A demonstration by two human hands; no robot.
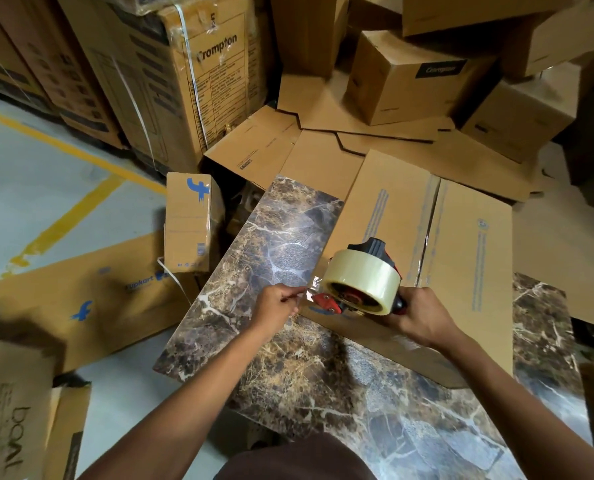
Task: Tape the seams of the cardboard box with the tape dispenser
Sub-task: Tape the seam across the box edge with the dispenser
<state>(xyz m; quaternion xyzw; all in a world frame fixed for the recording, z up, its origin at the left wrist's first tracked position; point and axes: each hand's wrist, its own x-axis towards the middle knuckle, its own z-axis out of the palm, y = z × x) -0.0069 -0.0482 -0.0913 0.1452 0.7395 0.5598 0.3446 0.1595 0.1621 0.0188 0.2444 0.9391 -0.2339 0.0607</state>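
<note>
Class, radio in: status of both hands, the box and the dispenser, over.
Left hand pinches loose tape end. Right hand grips tape dispenser over near edge of cardboard box. Centre seam shows tape. Nothing else on it.

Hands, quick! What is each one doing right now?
Left hand: pinches the loose tape end.
Right hand: grips the tape dispenser.

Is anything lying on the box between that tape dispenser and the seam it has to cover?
Nothing visible does. The right hand holds the tape dispenser over the near left part of the cardboard box, the left hand pinches the loose tape end, and the centre seam beyond has no objects on it.
</note>
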